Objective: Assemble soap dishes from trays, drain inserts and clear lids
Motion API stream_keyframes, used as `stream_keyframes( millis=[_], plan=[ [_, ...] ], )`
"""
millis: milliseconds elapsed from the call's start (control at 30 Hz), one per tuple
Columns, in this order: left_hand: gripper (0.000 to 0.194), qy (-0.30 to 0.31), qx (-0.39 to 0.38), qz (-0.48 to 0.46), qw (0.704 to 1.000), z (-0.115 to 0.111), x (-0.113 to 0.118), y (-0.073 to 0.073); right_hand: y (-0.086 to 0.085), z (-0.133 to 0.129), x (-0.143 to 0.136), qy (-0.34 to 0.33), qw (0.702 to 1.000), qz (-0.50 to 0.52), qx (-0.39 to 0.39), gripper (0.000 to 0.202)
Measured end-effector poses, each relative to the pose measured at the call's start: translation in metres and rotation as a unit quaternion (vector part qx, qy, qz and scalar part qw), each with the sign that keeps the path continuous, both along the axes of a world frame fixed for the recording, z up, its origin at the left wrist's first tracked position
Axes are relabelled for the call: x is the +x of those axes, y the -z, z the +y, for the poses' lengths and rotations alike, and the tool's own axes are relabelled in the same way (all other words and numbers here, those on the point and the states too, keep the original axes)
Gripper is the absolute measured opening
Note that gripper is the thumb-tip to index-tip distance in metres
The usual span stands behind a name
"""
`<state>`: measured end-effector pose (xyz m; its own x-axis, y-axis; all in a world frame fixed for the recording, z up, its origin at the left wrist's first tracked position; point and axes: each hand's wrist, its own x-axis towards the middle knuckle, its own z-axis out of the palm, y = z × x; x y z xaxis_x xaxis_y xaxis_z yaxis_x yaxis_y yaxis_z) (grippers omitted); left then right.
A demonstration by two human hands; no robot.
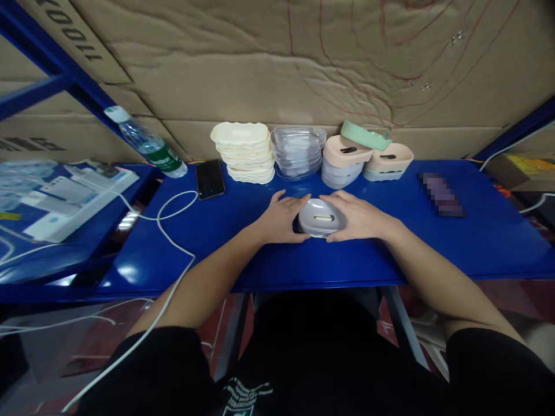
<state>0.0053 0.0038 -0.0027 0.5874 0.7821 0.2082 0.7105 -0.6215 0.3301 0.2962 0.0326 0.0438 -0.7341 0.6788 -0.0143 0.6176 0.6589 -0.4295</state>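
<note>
Between my two hands, low over the front of the blue table (173, 248), is a grey oval plastic tray with a slot (321, 211). A thin pale edge shows beneath it. My left hand (284, 218) grips its left side, and my right hand (353, 215) holds the right side, thumbs at the near edge. Behind them stand a stack of cream wavy-edged trays (245, 153), a stack of clear plastic trays (299, 153), and a stack of grey trays (342, 171) topped by a pink slotted tray (347, 151). A green tray (366, 136) leans across two pink ones.
A black phone (210, 179) and a water bottle (150, 144) are at the left. A white cable (173, 237) loops over the table. On the right lies a blurred-out dark object (442, 193). Cardboard (217, 69) walls the back; a power strip (82, 202) sits far left.
</note>
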Motion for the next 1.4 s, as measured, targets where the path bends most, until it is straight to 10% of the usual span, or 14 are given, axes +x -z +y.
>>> stream_keyframes(
  millis=[1300,1400],
  plan=[
    [0.113,-0.033,-0.045,-0.02,0.998,0.004,0.009,0.0,0.027,0.02,0.003,-0.049,0.999,-0.003,0.021,0.143],
    [0.112,-0.038,-0.034,-0.015,0.999,0.003,0.007,-0.001,0.024,0.025,0.009,-0.04,0.998,0.046,0.003,0.12]
  ],
)
